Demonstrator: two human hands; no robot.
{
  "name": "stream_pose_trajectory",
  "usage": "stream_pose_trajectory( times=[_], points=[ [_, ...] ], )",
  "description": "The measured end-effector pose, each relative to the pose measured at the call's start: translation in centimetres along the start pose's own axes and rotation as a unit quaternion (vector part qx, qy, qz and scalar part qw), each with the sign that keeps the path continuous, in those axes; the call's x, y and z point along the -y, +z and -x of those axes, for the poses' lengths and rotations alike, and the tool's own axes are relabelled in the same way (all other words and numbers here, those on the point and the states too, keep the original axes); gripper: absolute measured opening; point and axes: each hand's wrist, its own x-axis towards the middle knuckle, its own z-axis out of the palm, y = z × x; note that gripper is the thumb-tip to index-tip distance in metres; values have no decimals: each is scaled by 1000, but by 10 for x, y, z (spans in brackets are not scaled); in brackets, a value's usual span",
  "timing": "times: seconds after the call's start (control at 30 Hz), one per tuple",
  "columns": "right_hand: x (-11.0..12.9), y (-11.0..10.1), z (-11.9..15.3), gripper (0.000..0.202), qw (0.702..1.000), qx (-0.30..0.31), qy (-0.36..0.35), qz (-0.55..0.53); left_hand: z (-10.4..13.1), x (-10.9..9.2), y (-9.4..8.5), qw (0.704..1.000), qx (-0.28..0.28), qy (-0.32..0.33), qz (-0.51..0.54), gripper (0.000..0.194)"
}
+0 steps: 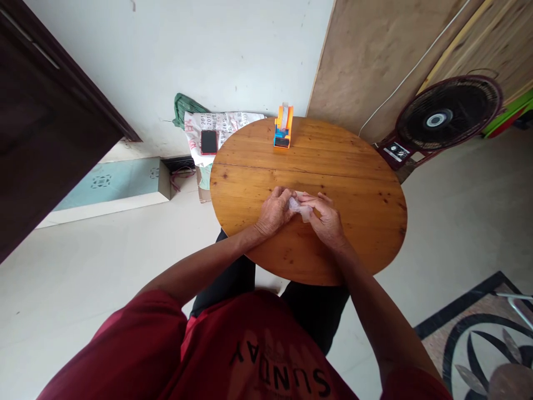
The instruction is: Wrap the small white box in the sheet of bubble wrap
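Note:
Between my two hands is a small piece of whitish, translucent wrapping (pixel 300 208), crumpled and possibly bubble wrap; whether anything lies inside it I cannot tell. My left hand (pixel 275 210) is closed on its left end, with the fingers curled. On the other side my right hand (pixel 326 215) pinches the right part between thumb and fingers. Both hands are over the middle of the round wooden table (pixel 358 239). Beyond them, near the far edge, stands an orange and blue tape dispenser (pixel 283 126) with a roll of clear tape.
A dark phone (pixel 209 142) lies on a white printed sack (pixel 241 119) left of the table, beside a green bag (pixel 187 108). At the right stands a fan (pixel 441 119). The wall (pixel 250 50) rises behind the table, and a dark door (pixel 45 111) is at the left.

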Motion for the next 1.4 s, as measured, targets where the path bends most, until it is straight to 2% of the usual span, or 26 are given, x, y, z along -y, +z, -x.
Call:
stream_pose_trajectory(
  times=[0.13,0.27,0.5,0.63,0.83,0.97,1.07,1.17,1.23,1.3,1.4],
  points=[
    [1,-2,2,21,998,-4,-13,58,0,-1,1,998,-12,17,-53,29],
    [3,0,4,24,996,1,-17,92,0,0,-4,996,14,60,-65,26],
    [10,6,13,23,984,-3,-49,171,3,14,-35,977,114,170,-50,63],
    [11,8,17,28,977,22,-53,204,-4,23,-45,961,150,223,-60,67],
    [6,8,17,26,976,16,-62,209,-26,37,-42,945,203,258,11,58],
    [-1,8,14,23,985,-13,-74,158,-30,45,-30,949,180,248,77,46],
    [-1,4,6,22,995,-30,-42,81,-29,39,-24,952,149,206,172,39],
    [3,-7,-7,20,999,-21,28,7,-30,24,-23,949,165,61,262,29],
    [5,-15,-17,25,995,24,85,-36,-34,12,-26,928,191,-46,317,24],
    [2,-20,-26,38,987,70,134,-64,-41,3,-28,899,209,-134,362,23],
    [-11,-18,-37,50,973,91,184,-101,-56,-5,-29,872,237,-224,365,22]
  ],
)
